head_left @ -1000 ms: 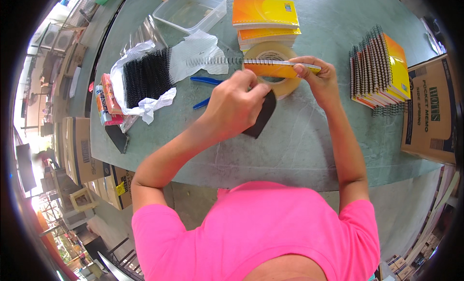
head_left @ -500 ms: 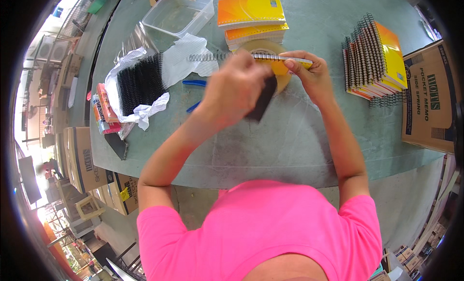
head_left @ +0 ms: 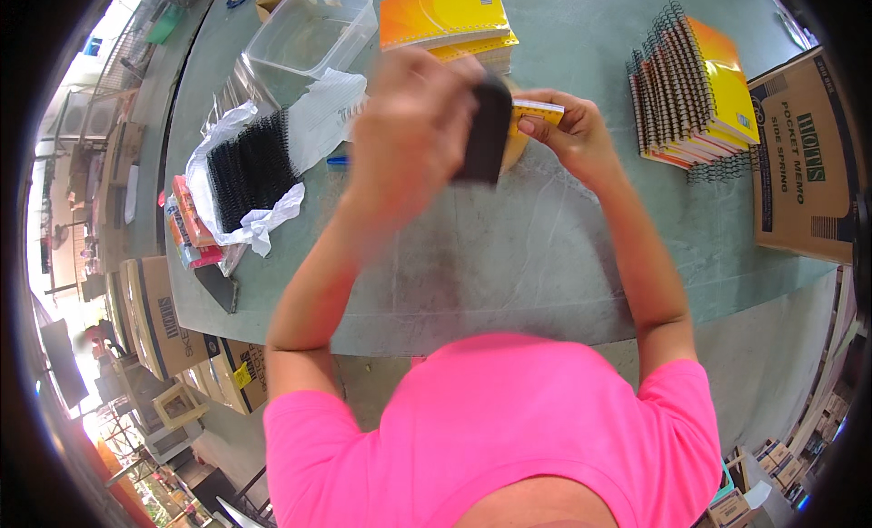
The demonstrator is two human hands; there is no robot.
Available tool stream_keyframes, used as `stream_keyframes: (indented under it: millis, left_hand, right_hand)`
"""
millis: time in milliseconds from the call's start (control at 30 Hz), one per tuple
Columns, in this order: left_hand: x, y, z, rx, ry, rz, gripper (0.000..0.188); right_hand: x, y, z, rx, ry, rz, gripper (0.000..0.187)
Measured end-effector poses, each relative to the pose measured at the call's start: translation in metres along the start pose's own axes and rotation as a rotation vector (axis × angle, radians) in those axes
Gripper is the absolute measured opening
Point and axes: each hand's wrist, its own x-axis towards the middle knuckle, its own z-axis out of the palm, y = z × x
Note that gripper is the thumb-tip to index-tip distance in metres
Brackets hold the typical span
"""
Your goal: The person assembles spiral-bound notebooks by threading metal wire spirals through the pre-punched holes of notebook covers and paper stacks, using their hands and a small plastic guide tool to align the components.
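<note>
My right hand (head_left: 579, 135) pinches a small yellow-orange notebook (head_left: 540, 110) at its right end, thumb on the near side. My left hand (head_left: 404, 128) is raised just left of the notebook, smeared by motion, so its grip cannot be made out. A flat black piece (head_left: 488, 133) shows at its fingers and covers the notebook's left part. Left of that hand, the end of a wire coil (head_left: 349, 113) peeks out. Beyond the hands lies a stack of yellow notebooks (head_left: 443, 14). Part of a tan round thing (head_left: 516, 151) shows below the held notebook.
Black wire coils (head_left: 250, 169) lie in white paper at left, near a clear plastic tub (head_left: 313, 33). A blue tool handle (head_left: 337, 162) lies beside the paper. Coil-bound notebooks (head_left: 695, 96) are stacked at right, next to a brown carton (head_left: 799, 164). The green table (head_left: 509, 273) has a curved near edge.
My left hand has moved up and left, and the black piece has swung upward with it. The coil beside the notebook is now mostly hidden. My right hand keeps its hold; the whole view has shifted slightly.
</note>
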Motion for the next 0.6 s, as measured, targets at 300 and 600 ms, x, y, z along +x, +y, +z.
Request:
stream_keyframes:
  millis: [300,600]
  left_hand:
    - [0.003,0.009,0.007,-0.117,-0.138,0.063,0.026]
    - [-0.06,0.022,0.044,-0.323,-0.577,-0.015,0.024]
  right_hand:
    - [-0.001,0.002,-0.007,-0.073,-0.036,-0.002,0.028]
    - [0.002,-0.002,-0.004,-0.094,-0.066,-0.044,0.027]
